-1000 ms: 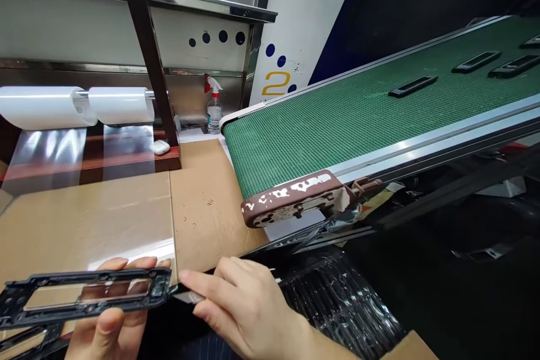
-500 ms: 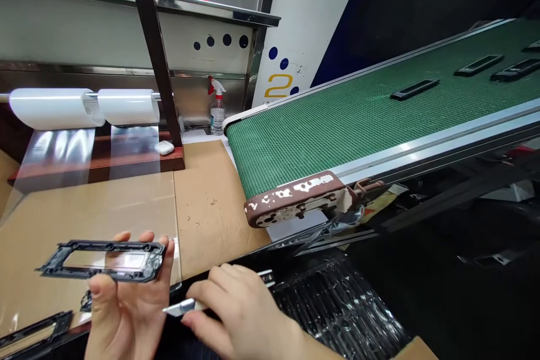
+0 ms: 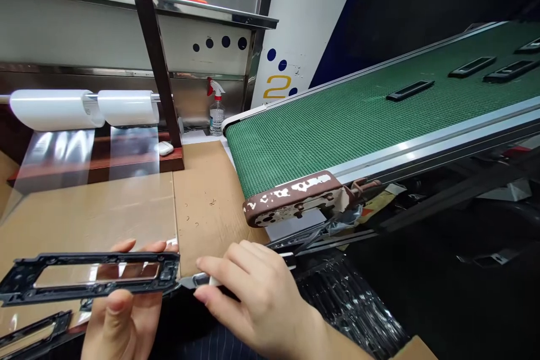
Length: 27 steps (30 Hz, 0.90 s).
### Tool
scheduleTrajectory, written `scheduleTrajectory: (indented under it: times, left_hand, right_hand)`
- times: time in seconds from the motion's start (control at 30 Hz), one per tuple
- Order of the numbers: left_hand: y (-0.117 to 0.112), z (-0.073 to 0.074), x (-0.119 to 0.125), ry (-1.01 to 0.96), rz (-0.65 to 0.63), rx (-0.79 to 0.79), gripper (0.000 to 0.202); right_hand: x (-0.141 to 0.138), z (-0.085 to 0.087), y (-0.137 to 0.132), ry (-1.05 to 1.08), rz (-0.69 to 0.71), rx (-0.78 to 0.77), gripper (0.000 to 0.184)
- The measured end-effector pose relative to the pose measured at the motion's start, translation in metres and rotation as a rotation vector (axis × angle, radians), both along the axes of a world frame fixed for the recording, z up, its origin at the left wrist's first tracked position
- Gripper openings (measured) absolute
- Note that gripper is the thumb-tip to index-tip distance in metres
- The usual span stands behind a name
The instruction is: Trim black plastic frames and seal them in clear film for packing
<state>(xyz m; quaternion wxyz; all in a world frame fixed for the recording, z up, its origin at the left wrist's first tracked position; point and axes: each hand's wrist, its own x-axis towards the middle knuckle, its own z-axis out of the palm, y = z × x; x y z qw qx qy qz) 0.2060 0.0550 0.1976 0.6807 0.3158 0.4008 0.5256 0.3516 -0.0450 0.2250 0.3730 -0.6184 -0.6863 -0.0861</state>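
My left hand (image 3: pixel 120 315) grips a black plastic frame (image 3: pixel 93 288) with a long rectangular window, holding it nearly flat by its lower edge. My right hand (image 3: pixel 257 298) is shut around the handle of a small utility knife, and its steel blade (image 3: pixel 196 280) meets the right end of the frame. A second black frame (image 3: pixel 36 327) lies at the lower left, below my left hand. Underneath is brown cardboard (image 3: pixel 211 208).
A green mesh conveyor belt (image 3: pixel 320 135) carrying several black frames (image 3: pixel 410 90) runs up to the right, its rust-brown end bracket (image 3: pixel 291 199) close to my right hand. Beyond the cardboard stand white film rolls (image 3: pixel 126 108) and a spray bottle (image 3: pixel 216 115). Crumpled black plastic (image 3: pixel 350 309) lies at the lower right.
The frame in my left hand has swung flatter and lower, reaching further left. My right hand has risen, bringing the blade from below up against the frame's right end.
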Motion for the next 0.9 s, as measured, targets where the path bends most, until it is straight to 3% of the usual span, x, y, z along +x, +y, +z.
scheduleTrajectory:
  times: [0.7,0.8,0.9]
  left_hand:
    - [0.001,-0.004,-0.008,-0.037,0.061,0.082,0.064]
    - [0.008,-0.005,-0.009,-0.018,0.008,0.037,0.068]
    - [0.014,-0.006,-0.009,-0.021,-0.009,-0.005,0.068]
  right_hand:
    - [0.002,0.0,0.007,0.012,0.035,0.05,0.032]
    - [0.001,-0.01,0.012,0.082,0.069,0.101,0.036]
    - [0.004,-0.034,0.027,0.092,-0.03,0.043,0.036]
